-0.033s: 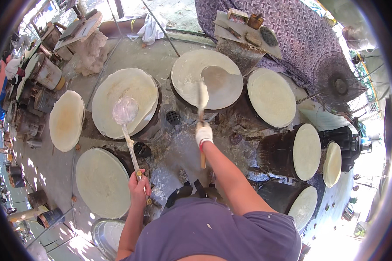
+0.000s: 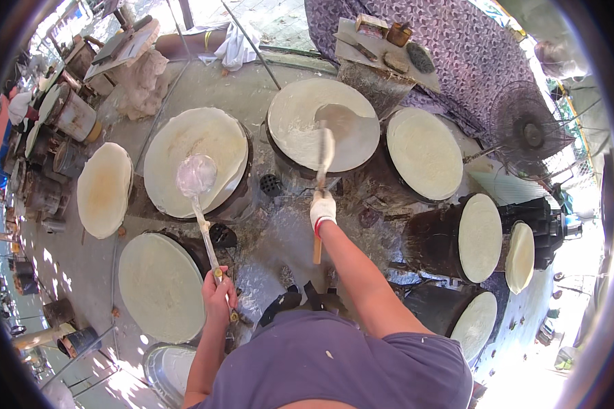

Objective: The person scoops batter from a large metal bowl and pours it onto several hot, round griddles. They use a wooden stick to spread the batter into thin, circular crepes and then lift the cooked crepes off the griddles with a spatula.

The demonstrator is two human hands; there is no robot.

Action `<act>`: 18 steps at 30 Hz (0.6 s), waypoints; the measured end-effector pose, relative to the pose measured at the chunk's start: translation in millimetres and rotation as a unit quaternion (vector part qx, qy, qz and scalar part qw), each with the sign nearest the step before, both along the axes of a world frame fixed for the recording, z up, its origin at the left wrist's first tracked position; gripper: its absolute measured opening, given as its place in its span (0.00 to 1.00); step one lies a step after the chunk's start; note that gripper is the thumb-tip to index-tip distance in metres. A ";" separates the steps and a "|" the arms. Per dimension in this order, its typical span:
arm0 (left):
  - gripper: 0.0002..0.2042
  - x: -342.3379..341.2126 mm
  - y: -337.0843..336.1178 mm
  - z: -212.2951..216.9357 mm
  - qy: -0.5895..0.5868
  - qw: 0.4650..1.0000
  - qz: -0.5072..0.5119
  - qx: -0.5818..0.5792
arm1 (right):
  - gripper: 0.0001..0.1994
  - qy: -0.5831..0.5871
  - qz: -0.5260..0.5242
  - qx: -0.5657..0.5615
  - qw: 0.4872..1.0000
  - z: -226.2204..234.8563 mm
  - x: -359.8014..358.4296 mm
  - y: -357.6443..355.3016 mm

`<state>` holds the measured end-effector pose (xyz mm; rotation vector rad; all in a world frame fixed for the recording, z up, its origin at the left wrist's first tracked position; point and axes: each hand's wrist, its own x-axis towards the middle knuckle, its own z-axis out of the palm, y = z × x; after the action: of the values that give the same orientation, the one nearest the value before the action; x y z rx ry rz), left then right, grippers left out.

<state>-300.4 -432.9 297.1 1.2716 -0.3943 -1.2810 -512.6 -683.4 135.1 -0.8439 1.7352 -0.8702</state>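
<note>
The right hand (image 2: 322, 206), in a white glove, is closed firmly round the handle of a long spatula (image 2: 326, 151), whose wooden end sticks out on the near side of the fist. Since the previous picture the hand and blade have shifted slightly to the right, and the blade now shows more of its broad face. It lies over the near part of the far middle griddle (image 2: 355, 136), where pale batter (image 2: 293, 119) covers the left and far parts and a grey patch on the right stays bare; that coating looks only partly spread. The blade is blurred, so I cannot tell whether it touches the surface. The left hand (image 2: 220, 296), bare, has hardly moved, its fingers wrapped round the stick of a ladle (image 2: 196, 175). The ladle's whitened bowl is over the near part of the left batter round (image 2: 184, 133), seemingly idle. To the right of the middle griddle sits another pale round (image 2: 425, 153), evenly covered, with a wire-caged fan (image 2: 531, 133) farther right.
</note>
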 end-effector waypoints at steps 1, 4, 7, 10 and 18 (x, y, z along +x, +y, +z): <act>0.14 -1.0 0.0 0.4 0.010 1.000 0.000 -0.006 | 0.17 -0.031 -0.045 0.006 0.998 -2.7 1.6 -6.8; 0.15 -8.2 -1.9 4.0 0.031 0.999 -0.005 -0.010 | 0.18 -0.067 -0.055 -0.029 0.996 2.1 23.4 -4.3; 0.13 -16.1 -6.8 9.9 0.047 0.998 -0.029 -0.004 | 0.21 0.045 0.153 -0.003 0.987 -42.2 -18.9 11.3; 0.10 -23.0 -5.4 16.1 0.058 0.997 -0.048 -0.010 | 0.18 -0.056 0.019 0.015 0.998 -24.5 -49.5 0.3; 0.05 -60.3 -23.0 13.4 0.101 0.994 -0.038 0.000 | 0.13 -0.083 0.108 0.084 0.987 2.9 -100.0 23.9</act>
<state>-360.7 -455.9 310.5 1.1230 -0.2999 -1.4591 -612.6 -659.5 138.0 -0.8056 1.5154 -0.6214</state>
